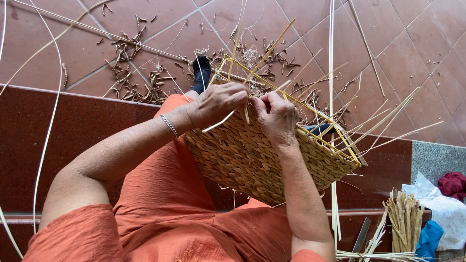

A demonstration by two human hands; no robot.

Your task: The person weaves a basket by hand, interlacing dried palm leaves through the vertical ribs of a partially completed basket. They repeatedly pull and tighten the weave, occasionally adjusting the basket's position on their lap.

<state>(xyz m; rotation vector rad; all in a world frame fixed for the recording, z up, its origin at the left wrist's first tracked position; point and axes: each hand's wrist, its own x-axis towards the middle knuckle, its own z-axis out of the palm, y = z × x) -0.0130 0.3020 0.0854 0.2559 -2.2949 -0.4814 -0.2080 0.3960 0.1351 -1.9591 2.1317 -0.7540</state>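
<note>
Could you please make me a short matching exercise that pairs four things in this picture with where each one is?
Things:
1. woven basket
2. bracelet
3. bundle of stalks
4. dry scraps

Places:
A. scattered over the tiled floor
B. on the left wrist
C. standing at lower right, beside white cloth
D. on the lap, under the left hand and right hand

Pairs: 1-D, 2-B, 3-C, 4-A
</note>
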